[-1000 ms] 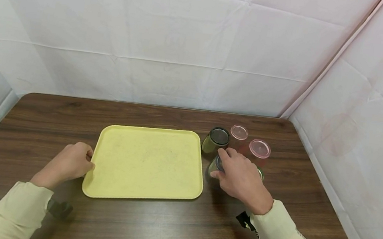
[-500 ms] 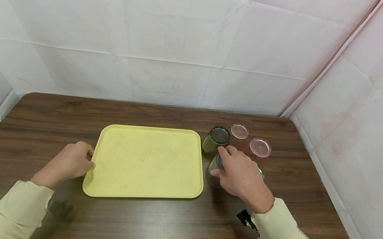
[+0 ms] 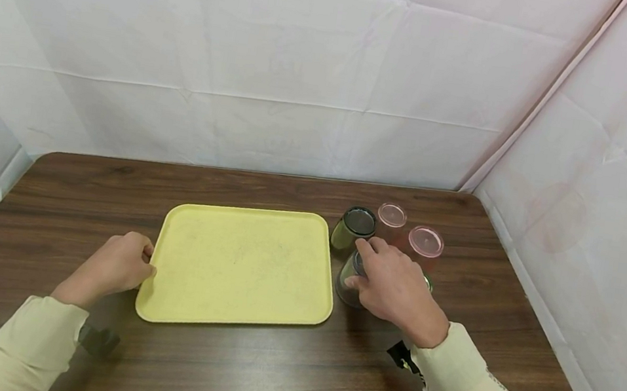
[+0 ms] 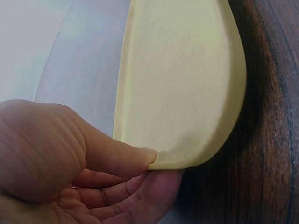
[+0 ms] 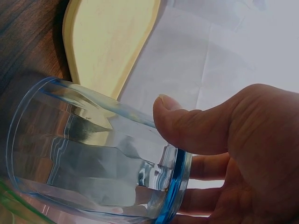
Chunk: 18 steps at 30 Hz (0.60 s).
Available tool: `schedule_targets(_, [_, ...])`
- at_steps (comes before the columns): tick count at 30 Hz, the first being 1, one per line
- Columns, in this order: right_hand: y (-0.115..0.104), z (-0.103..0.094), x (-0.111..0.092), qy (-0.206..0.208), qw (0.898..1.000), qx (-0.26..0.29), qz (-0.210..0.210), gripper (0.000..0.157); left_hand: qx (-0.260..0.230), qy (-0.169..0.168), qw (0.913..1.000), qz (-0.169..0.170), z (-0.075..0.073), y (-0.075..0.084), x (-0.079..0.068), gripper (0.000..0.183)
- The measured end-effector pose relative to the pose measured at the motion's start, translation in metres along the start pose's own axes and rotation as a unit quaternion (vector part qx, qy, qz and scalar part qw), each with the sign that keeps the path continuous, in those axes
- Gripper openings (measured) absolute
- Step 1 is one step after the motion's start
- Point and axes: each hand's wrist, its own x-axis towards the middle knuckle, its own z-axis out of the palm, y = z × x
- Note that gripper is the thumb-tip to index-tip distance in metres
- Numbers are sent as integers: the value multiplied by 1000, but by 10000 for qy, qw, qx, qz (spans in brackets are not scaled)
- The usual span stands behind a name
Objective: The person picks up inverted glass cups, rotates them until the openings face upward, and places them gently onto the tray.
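My left hand (image 3: 115, 263) pinches the near-left edge of a yellow tray (image 3: 239, 265), thumb on top and fingers beneath, as the left wrist view shows. To the tray's right, my right hand (image 3: 398, 296) grips a clear, blue-tinted drinking glass (image 5: 100, 158) that stands upside down. The thumb presses one side near its thick blue base, with several fingers round the other side. In the head view the hand covers part of this glass.
Behind the held glass stand a dark glass (image 3: 353, 232) and two pink glasses, one farther back (image 3: 392, 216) and one at the right (image 3: 426, 244). A green-rimmed glass (image 3: 428, 283) is mostly hidden by the right hand. White cloth walls (image 3: 280, 85) border the wooden table (image 3: 243, 371).
The clear glass has shifted very slightly left, towards the tray, in the right hand's grip. The left hand and the tray stay where they were.
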Motion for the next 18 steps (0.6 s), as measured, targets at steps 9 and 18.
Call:
schedule_targets(9, [-1, -3, 1, -191, 9998, 94, 17, 63, -45, -56, 10000, -38, 1, 0, 0, 25])
schedule_targets(18, [-1, -6, 2, -182, 9998, 88, 24, 63, -80, -33, 10000, 13, 1, 0, -1, 26])
